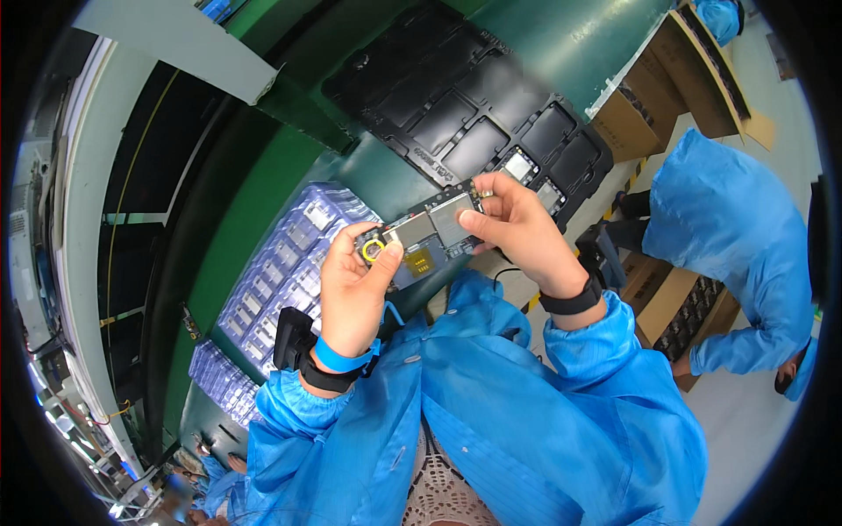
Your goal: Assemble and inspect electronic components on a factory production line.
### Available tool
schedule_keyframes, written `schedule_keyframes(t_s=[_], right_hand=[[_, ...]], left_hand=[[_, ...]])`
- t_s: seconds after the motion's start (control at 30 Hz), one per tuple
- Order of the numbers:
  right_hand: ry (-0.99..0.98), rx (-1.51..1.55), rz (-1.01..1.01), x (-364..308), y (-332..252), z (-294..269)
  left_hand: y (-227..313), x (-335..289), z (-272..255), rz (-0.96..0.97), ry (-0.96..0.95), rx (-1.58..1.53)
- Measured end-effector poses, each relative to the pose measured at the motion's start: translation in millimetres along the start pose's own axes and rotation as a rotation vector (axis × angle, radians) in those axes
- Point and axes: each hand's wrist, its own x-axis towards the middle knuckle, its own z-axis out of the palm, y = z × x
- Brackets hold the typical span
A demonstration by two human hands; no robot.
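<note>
Between my two hands is a circuit board [420, 231] with silver metal shields, a gold patch and a yellow ring near its left end. My left hand [353, 280] pinches that left end, its thumb beside the ring. At the opposite end, my right hand [517, 226] grips the board between thumb and fingers. The board is held tilted above the bench edge. Just beyond my right hand lies a black moulded tray [474, 145]; a few of its pockets near that hand hold small boards with silver shields. Left of my left hand, a clear plastic blister tray [285, 272] carries rows of small silver parts.
A second clear tray [221, 381] lies nearer, at lower left, with a small loose part [189, 323] beside it on the green bench. A grey metal beam [189, 48] crosses the upper left. At right, a person in blue [732, 245] bends over cardboard boxes [649, 110].
</note>
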Motion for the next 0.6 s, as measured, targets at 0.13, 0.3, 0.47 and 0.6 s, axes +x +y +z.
schedule_keyframes(t_s=[0.13,0.3,0.47,0.6], right_hand=[[0.343,-0.05,-0.162,42.0,19.1,-58.3],[0.531,-0.385,-0.098,116.9,57.6,-139.7],[0.482,-0.525,-0.044,167.0,88.0,-137.5],[0.472,-0.678,-0.131,193.6,105.4,-138.4]], left_hand=[[-2.2,2.0,11.6,-0.119,-0.012,-0.045],[7.3,-9.6,-23.5,-0.018,0.139,0.05],[6.4,-28.7,-75.6,-0.013,0.375,0.075],[12.3,-54.2,-101.0,-0.013,0.525,0.062]])
